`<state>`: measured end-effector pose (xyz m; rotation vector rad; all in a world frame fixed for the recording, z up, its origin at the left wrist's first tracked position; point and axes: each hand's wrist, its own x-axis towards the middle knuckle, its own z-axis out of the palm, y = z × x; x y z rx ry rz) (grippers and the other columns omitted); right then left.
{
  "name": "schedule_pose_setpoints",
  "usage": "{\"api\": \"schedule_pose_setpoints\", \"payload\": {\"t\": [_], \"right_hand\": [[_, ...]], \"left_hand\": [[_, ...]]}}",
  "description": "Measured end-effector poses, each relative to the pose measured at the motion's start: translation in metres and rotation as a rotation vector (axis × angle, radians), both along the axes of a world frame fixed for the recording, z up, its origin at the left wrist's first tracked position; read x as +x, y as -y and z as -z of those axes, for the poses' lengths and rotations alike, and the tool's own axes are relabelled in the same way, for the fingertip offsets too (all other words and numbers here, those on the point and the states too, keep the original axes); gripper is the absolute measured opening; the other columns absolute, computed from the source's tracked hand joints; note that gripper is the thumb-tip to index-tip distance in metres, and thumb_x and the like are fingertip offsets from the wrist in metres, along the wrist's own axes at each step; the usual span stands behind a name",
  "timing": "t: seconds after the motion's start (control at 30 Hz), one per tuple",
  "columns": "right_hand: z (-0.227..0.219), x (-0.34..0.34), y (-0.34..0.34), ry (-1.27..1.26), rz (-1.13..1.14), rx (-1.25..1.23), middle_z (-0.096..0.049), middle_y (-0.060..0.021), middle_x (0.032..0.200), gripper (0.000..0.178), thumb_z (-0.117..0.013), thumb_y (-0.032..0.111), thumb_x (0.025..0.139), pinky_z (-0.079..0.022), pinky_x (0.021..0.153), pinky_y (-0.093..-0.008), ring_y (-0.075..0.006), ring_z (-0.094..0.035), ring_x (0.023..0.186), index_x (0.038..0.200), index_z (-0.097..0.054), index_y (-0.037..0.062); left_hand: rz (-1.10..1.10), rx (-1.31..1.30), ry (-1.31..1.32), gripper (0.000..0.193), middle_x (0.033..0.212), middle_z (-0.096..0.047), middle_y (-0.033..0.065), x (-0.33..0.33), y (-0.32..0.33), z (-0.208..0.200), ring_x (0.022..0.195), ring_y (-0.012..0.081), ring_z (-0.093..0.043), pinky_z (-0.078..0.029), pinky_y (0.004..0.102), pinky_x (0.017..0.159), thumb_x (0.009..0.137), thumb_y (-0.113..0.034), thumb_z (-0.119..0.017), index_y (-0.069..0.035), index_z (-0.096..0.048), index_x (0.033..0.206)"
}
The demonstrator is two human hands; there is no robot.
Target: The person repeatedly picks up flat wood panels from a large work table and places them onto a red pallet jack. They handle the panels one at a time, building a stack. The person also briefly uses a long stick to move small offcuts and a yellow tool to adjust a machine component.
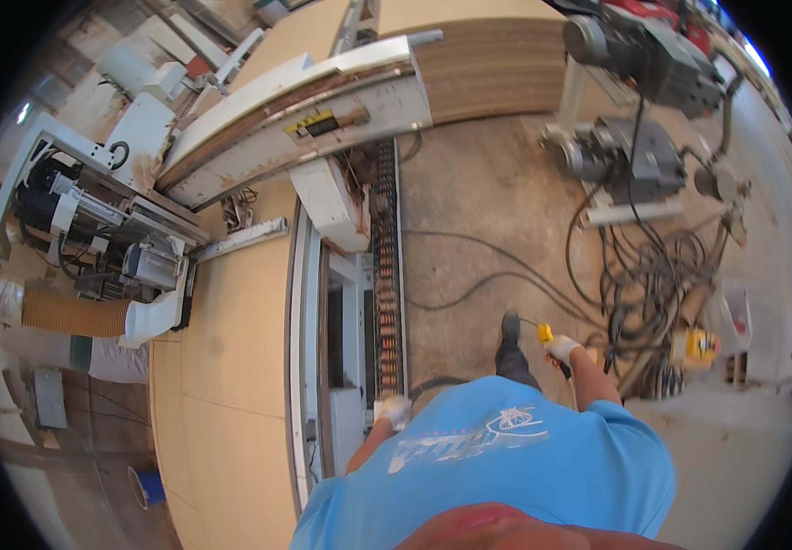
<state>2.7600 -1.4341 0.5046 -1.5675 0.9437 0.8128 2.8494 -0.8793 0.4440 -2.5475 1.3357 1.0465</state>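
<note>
My right hand [561,348], in a white glove, is closed round a yellow air blow gun [544,333] with a thin nozzle. Red and black fittings show below the fist. On the other side my left hand [393,411], also gloved in white, is at the side of the machine, by the lower end of the black cable chain [385,275]. Its fingers are too small and unclear to make out. Left of it lies a large tan board [235,385] on the machine bed, with thin lines across its surface.
A white gantry [295,124] spans the bed; a tool head with a ribbed brown hose [75,310] hangs at left. Grey motors [630,156] stand at right above tangled black cables [653,275]. Stacked boards [497,69] lie beyond. Cables cross the concrete floor [469,192].
</note>
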Motion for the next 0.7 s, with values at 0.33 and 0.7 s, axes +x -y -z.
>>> {"api": "schedule_pose_setpoints", "payload": {"t": [0.33, 0.7], "right_hand": [[-0.053, 0.253, 0.116, 0.187, -0.362, 0.02, -0.061, -0.0067, 0.064, 0.017, -0.057, 0.019, 0.096, -0.044, 0.038, -0.033, -0.0145, -0.05, 0.041, 0.1, -0.059, 0.0032], [-0.154, 0.444, 0.053, 0.236, -1.019, 0.456, -0.065, -0.0039, 0.079, 0.02, -0.06, 0.025, 0.096, -0.04, 0.039, -0.0284, -0.0099, -0.048, 0.042, 0.103, -0.06, 0.0063]], "left_hand": [[-0.821, 0.135, -0.112, 0.021, 0.096, -0.075, 0.0192, 0.066, 0.106, -0.042, 0.095, 0.0357, -0.072, -0.057, 0.0484, 0.079, 0.084, -0.027, -0.067, -0.011, -0.077, 0.093], [2.521, 2.022, 1.337, 0.048, 0.133, -0.059, 0.018, 0.356, 0.207, -0.076, 0.113, 0.0356, -0.061, -0.052, 0.049, 0.088, 0.1, -0.048, -0.058, -0.004, -0.06, 0.118]]}}
